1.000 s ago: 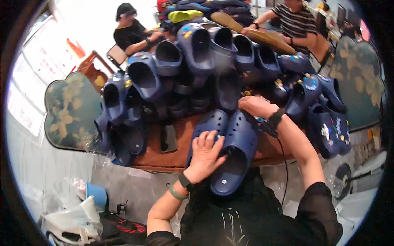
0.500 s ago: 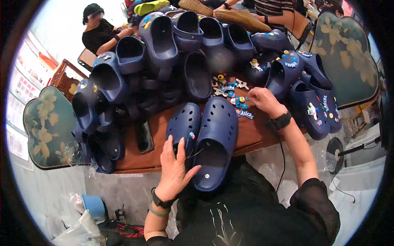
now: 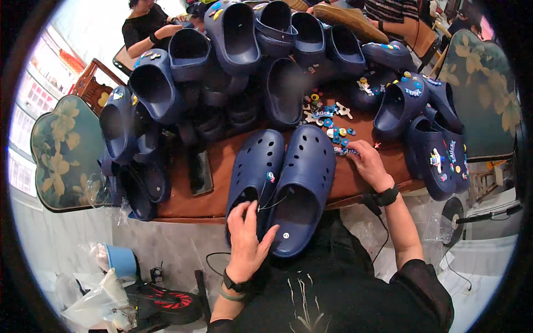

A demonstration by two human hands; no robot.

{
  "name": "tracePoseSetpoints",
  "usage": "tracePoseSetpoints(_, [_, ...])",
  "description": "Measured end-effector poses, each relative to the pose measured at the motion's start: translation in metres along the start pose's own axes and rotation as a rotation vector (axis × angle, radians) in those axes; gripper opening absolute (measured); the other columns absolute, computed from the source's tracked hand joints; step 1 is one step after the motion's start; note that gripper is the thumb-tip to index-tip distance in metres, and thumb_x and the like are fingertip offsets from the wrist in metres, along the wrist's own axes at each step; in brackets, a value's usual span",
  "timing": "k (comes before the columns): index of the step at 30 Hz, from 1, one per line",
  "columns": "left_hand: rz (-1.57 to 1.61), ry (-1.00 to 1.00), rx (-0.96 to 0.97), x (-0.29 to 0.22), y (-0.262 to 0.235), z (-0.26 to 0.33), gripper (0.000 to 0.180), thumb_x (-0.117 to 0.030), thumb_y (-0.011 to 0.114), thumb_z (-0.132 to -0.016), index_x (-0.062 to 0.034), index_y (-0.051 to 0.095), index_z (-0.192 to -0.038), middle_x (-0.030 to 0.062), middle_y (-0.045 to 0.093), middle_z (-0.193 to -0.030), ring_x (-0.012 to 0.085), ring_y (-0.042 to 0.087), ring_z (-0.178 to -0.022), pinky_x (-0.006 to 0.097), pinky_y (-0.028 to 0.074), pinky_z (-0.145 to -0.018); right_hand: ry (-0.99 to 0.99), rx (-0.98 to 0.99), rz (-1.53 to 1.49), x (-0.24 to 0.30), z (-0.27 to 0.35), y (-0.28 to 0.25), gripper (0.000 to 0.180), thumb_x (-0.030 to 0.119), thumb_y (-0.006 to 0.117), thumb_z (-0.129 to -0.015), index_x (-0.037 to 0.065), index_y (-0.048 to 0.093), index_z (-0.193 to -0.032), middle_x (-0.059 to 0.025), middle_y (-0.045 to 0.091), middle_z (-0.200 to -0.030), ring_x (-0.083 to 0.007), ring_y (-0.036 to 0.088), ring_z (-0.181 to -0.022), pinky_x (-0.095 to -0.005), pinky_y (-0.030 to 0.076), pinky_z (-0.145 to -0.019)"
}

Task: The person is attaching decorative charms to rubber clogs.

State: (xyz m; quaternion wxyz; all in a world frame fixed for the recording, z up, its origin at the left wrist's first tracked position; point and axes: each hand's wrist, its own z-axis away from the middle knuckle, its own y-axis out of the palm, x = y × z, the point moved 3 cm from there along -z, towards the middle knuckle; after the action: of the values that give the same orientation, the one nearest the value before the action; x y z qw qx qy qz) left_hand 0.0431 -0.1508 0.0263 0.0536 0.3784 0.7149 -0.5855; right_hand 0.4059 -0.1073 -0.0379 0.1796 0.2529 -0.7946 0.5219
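Two navy clogs lie side by side in front of me: the left clog point(image 3: 256, 166) with one small charm near its top holes, and the right clog point(image 3: 302, 177). A thin pale tie loops between them. My left hand point(image 3: 249, 238) is at the left clog's opening, thumb and fingers apart, fingertips partly inside. To the right, my right hand point(image 3: 371, 166) has its fingers bent together on a letter-shaped shoe charm point(image 3: 345, 151) on the brown tabletop. Beyond it lies a loose pile of colourful charms point(image 3: 330, 123), blue, white and yellow.
Many navy clogs point(image 3: 239, 39) are stacked along the far side. Decorated clogs point(image 3: 438, 158) stand at the right. A dark phone point(image 3: 200, 173) lies left of the pair. Patterned green chair backs point(image 3: 66, 155) flank the brown table point(image 3: 183, 210). Across it, a person point(image 3: 145, 28) works with their hands.
My right hand has come down and nearer, onto the letter-shaped charm. My left fingertips have gone from the clog's upper to its opening. The whole view has shifted slightly.
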Motion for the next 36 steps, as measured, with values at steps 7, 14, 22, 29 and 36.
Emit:
tracePoseSetpoints(7, [0.163, 0.023, 0.046, 0.008, 0.016, -0.003, 0.067, -0.018, 0.075, -0.085, 0.0117, 0.042, -0.135, 0.0294, 0.057, -0.12, 0.0437, 0.055, -0.112, 0.043, 0.046, -0.095, 0.001, -0.099, -0.047, 0.003, -0.006, -0.012, 0.021, 0.0, 0.068, -0.085, 0.001, 0.065, -0.106, -0.0137, 0.066, -0.099, -0.0309, 0.064, -0.094, -0.0354, 0.05, -0.083])
tracePoseSetpoints(14, [0.022, 0.055, 0.073, 0.017, 0.038, 0.0, 0.068, -0.018, 0.069, -0.089, 0.0037, 0.032, -0.141, 0.0267, 0.053, -0.124, 0.0429, 0.053, -0.105, 0.05, 0.039, -0.089, 0.394, 0.164, -0.835, 0.074, -0.044, 0.006, 0.013, 0.006, 0.069, -0.089, 0.002, 0.069, -0.102, -0.0051, 0.068, -0.094, -0.0199, 0.064, -0.09, -0.0307, 0.05, -0.082])
tracePoseSetpoints(22, [0.119, 0.019, 0.148, 0.019, 0.037, 0.002, 0.064, -0.02, 0.065, -0.092, -0.0021, 0.031, -0.143, 0.0225, 0.054, -0.13, 0.0387, 0.052, -0.117, 0.05, 0.037, -0.089, -0.088, 0.626, -0.312, 0.152, -0.121, 0.043, 0.011, 0.01, 0.071, -0.086, 0.002, 0.071, -0.093, -0.0091, 0.068, -0.092, -0.0233, 0.064, -0.088, -0.0335, 0.05, -0.08])
tracePoseSetpoints(29, [0.14, 0.066, 0.09, 0.025, 0.036, 0.002, 0.061, -0.027, 0.059, -0.096, -0.0044, 0.031, -0.145, 0.0218, 0.052, -0.136, 0.0379, 0.049, -0.125, 0.051, 0.037, -0.092, -0.514, 0.817, -0.159, 0.206, -0.156, 0.096, 0.016, 0.009, 0.07, -0.087, 0.002, 0.073, -0.101, -0.014, 0.066, -0.103, -0.0294, 0.064, -0.092, -0.0355, 0.052, -0.08])
tracePoseSetpoints(36, [0.247, 0.008, 0.202, 0.029, 0.038, 0.004, 0.064, -0.025, 0.06, -0.093, -0.0075, 0.031, -0.147, 0.0222, 0.043, -0.145, 0.0377, 0.039, -0.135, 0.054, 0.035, -0.098, -0.68, 0.841, -0.089, 0.22, -0.147, 0.093, 0.019, 0.01, 0.067, -0.088, 0.003, 0.07, -0.105, -0.0165, 0.067, -0.114, -0.0346, 0.063, -0.106, -0.0409, 0.051, -0.093])
